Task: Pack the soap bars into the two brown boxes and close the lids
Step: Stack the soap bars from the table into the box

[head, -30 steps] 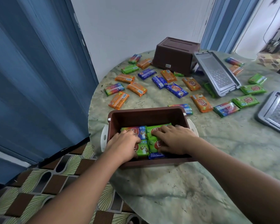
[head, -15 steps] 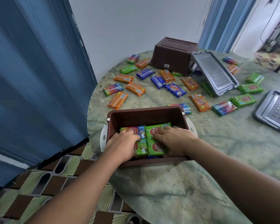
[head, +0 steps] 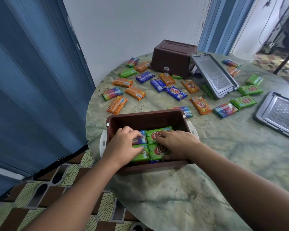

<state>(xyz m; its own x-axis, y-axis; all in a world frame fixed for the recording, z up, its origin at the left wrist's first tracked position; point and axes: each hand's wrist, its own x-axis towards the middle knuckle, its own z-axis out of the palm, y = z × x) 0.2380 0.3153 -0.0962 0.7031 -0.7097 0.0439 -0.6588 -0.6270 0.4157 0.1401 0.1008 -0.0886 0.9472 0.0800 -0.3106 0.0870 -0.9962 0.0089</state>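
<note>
Step in hand: the person settles a layer of soap bars flat inside the near brown box point(head: 147, 119), judging by both hands being down in it.
Left hand: the left hand point(head: 123, 147) lies over the bars on the box's left side, fingers loosely bent and pressing down; whether it actually pinches a bar cannot be told.
Right hand: the right hand point(head: 175, 144) rests across the green bars point(head: 154, 136) on the right, fingers spread fairly straight, pressing rather than gripping.
Task things: many loose bars point(head: 135, 92) lie scattered on the round table point(head: 182, 189) beyond the box; the second brown box point(head: 173, 58) stands upside down at the far edge, and two grey lids point(head: 213, 75) lie to the right.
Doing it well: the bars should be pushed snug against the walls and each other, labels up and edges aligned, so that no gap wastes room and the next layer sits level.
Risk: a tilted bar would likely lift the stack and stop the lid from closing.
</note>
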